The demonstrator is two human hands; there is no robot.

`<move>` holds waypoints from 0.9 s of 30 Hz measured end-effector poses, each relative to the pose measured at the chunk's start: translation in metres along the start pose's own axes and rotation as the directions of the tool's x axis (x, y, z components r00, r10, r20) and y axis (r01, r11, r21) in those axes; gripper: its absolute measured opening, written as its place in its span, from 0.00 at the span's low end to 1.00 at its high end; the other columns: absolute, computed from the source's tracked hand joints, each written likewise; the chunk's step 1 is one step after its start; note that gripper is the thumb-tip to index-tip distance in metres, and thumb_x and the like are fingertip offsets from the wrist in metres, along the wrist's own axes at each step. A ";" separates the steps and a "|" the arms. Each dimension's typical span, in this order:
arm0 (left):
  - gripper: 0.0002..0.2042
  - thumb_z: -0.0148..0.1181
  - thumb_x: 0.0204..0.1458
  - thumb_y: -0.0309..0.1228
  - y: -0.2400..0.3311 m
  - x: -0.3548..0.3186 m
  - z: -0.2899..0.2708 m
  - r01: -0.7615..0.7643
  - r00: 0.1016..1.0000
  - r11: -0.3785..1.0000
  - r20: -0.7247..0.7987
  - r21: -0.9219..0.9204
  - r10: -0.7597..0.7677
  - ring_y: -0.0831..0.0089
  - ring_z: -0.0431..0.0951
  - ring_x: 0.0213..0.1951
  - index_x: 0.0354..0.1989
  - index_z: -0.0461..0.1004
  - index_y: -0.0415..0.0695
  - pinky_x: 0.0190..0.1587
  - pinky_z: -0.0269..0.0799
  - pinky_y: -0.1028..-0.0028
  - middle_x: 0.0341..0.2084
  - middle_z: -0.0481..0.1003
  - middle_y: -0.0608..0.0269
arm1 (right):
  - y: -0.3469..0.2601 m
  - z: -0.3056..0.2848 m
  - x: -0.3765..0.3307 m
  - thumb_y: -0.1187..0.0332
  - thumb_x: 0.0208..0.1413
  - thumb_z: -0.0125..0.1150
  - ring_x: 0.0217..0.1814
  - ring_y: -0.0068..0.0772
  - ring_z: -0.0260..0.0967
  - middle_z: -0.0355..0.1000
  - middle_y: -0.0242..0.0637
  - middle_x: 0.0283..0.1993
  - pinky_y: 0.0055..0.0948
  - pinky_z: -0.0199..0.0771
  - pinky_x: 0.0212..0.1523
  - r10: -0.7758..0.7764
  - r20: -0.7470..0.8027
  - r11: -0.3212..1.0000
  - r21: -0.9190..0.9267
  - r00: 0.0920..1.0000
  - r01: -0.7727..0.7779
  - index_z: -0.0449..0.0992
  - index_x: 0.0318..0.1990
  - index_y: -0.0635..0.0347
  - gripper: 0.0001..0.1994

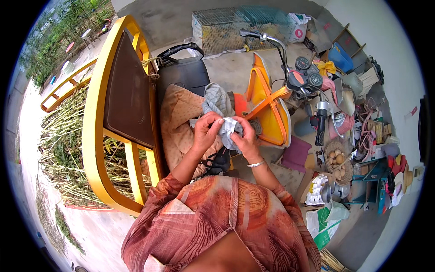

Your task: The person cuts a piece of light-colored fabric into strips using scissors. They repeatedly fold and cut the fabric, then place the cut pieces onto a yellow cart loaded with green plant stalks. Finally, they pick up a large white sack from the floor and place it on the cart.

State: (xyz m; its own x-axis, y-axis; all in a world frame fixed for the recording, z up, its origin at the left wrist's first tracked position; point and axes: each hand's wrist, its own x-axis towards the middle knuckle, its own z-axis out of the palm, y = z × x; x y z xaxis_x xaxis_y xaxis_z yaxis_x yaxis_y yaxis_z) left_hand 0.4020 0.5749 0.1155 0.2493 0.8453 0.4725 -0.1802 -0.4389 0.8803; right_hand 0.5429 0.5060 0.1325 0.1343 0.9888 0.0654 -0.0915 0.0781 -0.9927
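My left hand (208,130) and my right hand (246,142) meet in front of my chest, both with fingers pinched on a small, crumpled, pale grey cloth (229,127). Whether it is a rag or a garment I cannot tell. A silver bangle circles my right wrist. Just beyond my hands, a grey striped cloth (217,99) is draped near the black seat (183,72). To the left of it lies a peach patterned cloth (176,113). Black straps (218,159) show below my hands.
On the left, a three-wheeler's yellow frame (96,113) borders a load of cut stalks (68,149). Ahead are orange bodywork (267,104) and handlebars (322,118). Wire cages (222,31) stand behind. A basket of eggs (337,158) and clutter line the right wall.
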 end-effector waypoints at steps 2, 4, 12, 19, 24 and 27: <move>0.05 0.54 0.49 0.23 -0.002 -0.001 0.002 0.057 0.997 0.998 0.052 0.001 -0.057 0.77 0.67 0.23 0.24 0.71 0.36 0.27 0.61 0.79 0.18 0.69 0.64 | -0.004 -0.004 0.000 0.68 0.37 0.66 0.32 0.23 0.58 0.62 0.35 0.45 0.22 0.64 0.31 -0.281 -0.010 0.893 -0.368 0.960 0.258 0.64 0.50 0.59 0.28; 0.07 0.53 0.51 0.25 -0.008 -0.004 0.004 0.123 0.987 0.992 0.105 -0.031 -0.119 0.81 0.66 0.23 0.24 0.72 0.36 0.26 0.61 0.80 0.18 0.69 0.66 | -0.018 0.000 -0.001 0.69 0.38 0.65 0.38 0.24 0.62 0.60 0.38 0.48 0.20 0.66 0.34 -0.440 0.020 0.787 -0.472 0.898 0.396 0.64 0.51 0.60 0.28; 0.08 0.56 0.51 0.28 0.006 -0.010 0.006 0.369 0.899 0.902 0.332 -0.225 -0.285 0.85 0.67 0.31 0.37 0.71 0.37 0.34 0.63 0.83 0.27 0.70 0.71 | -0.001 -0.004 0.003 0.72 0.52 0.55 0.31 0.22 0.67 0.71 0.33 0.28 0.20 0.66 0.34 -0.365 -0.165 0.895 -0.334 0.916 0.296 0.75 0.31 0.67 0.06; 0.12 0.58 0.49 0.28 0.006 -0.014 0.008 0.484 0.856 0.822 0.358 -0.300 -0.374 0.84 0.69 0.33 0.41 0.71 0.38 0.38 0.65 0.83 0.32 0.72 0.70 | 0.019 -0.005 0.007 0.65 0.59 0.49 0.27 0.12 0.59 0.69 0.26 0.27 0.15 0.60 0.29 -0.054 -0.307 0.993 0.082 0.950 0.083 0.74 0.30 0.67 0.13; 0.06 0.55 0.52 0.30 -0.022 -0.011 0.027 0.602 0.746 0.586 0.119 -0.543 -0.655 0.86 0.69 0.25 0.28 0.75 0.41 0.28 0.64 0.84 0.23 0.74 0.72 | 0.008 0.011 0.007 0.64 0.60 0.47 0.24 0.11 0.55 0.67 0.26 0.25 0.15 0.55 0.25 -0.152 -0.293 0.977 0.098 0.944 0.188 0.71 0.26 0.65 0.15; 0.06 0.55 0.52 0.30 -0.062 0.018 0.018 0.507 0.705 0.575 -0.075 -0.642 -0.705 0.84 0.69 0.23 0.26 0.74 0.43 0.26 0.63 0.82 0.22 0.73 0.71 | 0.007 0.005 -0.006 0.63 0.60 0.47 0.18 0.18 0.51 0.61 0.28 0.21 0.19 0.52 0.19 -0.202 -0.052 0.976 0.069 0.978 0.205 0.63 0.20 0.63 0.17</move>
State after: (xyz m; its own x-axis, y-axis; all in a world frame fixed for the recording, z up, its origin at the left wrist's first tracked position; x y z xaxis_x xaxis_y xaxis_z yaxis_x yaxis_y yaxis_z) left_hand 0.4343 0.6115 0.0704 0.2314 0.9282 -0.2913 -0.5882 0.3719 0.7181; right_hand 0.5362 0.5011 0.1259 0.2014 0.9447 0.2589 -0.1300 0.2878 -0.9488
